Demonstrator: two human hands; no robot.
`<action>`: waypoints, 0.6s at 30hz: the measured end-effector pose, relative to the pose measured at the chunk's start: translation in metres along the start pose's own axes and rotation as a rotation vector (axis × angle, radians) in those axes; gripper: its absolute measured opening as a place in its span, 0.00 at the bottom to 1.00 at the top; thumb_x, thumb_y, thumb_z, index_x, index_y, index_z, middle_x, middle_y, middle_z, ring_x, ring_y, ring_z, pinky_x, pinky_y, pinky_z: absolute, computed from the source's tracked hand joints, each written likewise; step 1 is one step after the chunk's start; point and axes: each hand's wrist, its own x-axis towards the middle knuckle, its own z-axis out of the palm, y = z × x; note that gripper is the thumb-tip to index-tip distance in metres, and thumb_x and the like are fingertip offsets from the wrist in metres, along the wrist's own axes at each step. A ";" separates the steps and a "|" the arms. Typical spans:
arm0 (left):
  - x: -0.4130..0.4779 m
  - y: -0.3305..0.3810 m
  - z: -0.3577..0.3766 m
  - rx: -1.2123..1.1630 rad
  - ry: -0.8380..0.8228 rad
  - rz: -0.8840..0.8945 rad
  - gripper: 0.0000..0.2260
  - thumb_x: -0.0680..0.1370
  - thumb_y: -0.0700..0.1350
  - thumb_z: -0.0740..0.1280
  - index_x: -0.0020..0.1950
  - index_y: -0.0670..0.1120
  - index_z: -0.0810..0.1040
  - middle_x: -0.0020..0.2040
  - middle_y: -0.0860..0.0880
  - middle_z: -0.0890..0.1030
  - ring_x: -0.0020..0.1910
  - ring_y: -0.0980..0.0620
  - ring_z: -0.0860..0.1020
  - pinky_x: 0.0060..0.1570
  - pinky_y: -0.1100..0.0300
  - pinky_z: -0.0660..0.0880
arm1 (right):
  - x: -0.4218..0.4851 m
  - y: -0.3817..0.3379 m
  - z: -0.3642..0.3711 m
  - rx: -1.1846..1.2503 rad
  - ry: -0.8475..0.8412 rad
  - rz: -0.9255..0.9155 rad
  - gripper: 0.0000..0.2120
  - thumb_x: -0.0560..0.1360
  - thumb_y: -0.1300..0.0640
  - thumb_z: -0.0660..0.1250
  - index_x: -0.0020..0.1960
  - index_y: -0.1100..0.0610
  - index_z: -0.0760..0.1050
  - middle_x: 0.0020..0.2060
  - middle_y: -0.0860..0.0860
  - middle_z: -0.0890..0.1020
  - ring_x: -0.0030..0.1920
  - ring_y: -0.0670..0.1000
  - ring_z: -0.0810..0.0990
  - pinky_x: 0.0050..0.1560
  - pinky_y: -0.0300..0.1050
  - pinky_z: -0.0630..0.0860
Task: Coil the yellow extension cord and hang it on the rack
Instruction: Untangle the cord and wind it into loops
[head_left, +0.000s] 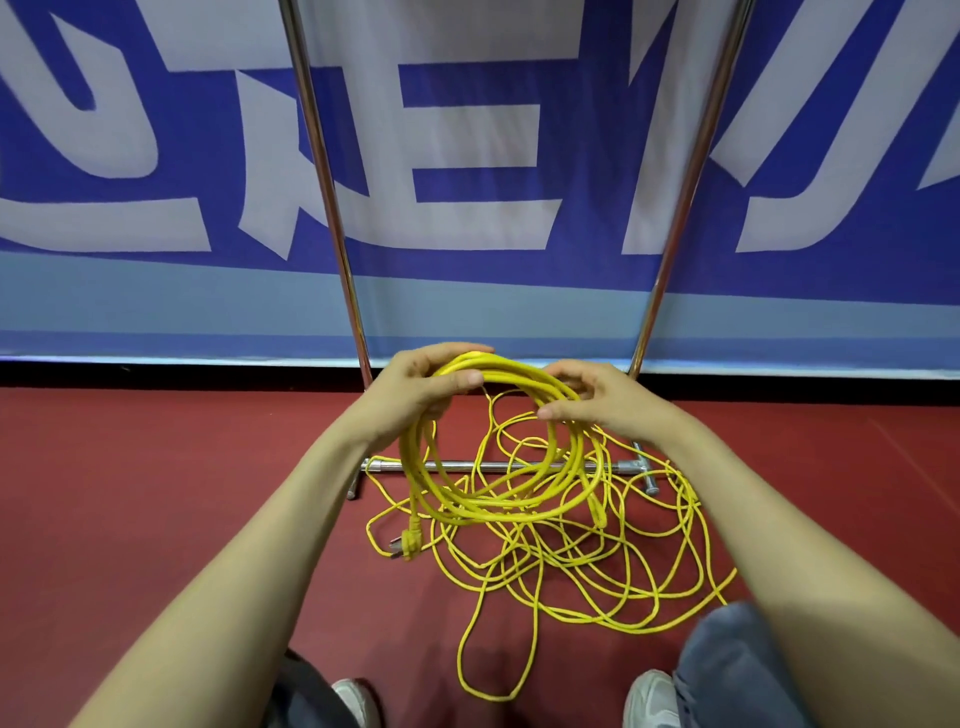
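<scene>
A: Coiling is partway. Left hand (426, 387) has its grip clamped on the top of the yellow extension cord (488, 467); several loops hang from it, and the plug (408, 543) dangles at the coil's lower left.

B: How much is left?

A: Plenty, I'd say. A loose tangle of cord lies on the red floor (156, 493), under and right of the coil, running out between the shoes. None of it is on the rack (332, 208) yet; the uprights stand just behind the hands, base bar on the floor behind the loops.

B: Right hand?

A: Right hand (602, 402) is at the coil's upper right, fingers curled, thumb and fingertips pinched lightly on the strands. Looks like it's laying in a loop. Both forearms reach forward, palms roughly facing each other.
</scene>
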 end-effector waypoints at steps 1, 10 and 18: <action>0.000 -0.001 -0.001 -0.026 0.022 -0.001 0.12 0.76 0.40 0.68 0.59 0.47 0.79 0.31 0.55 0.71 0.27 0.56 0.60 0.27 0.67 0.58 | -0.001 0.002 0.000 -0.006 0.004 0.000 0.13 0.71 0.65 0.72 0.55 0.58 0.75 0.38 0.49 0.79 0.38 0.44 0.79 0.41 0.36 0.77; 0.001 -0.005 -0.014 -0.106 0.089 -0.082 0.15 0.73 0.52 0.66 0.58 0.48 0.79 0.34 0.52 0.79 0.25 0.58 0.60 0.26 0.67 0.58 | -0.004 0.014 -0.016 -0.238 -0.019 0.127 0.12 0.68 0.59 0.76 0.48 0.55 0.78 0.38 0.51 0.80 0.37 0.48 0.76 0.37 0.36 0.72; 0.001 -0.009 -0.022 -0.186 0.142 -0.081 0.14 0.74 0.50 0.67 0.55 0.44 0.80 0.34 0.50 0.76 0.24 0.58 0.58 0.26 0.64 0.52 | -0.004 0.016 -0.018 0.041 0.079 0.159 0.04 0.76 0.57 0.67 0.46 0.57 0.77 0.36 0.52 0.80 0.36 0.47 0.81 0.44 0.45 0.76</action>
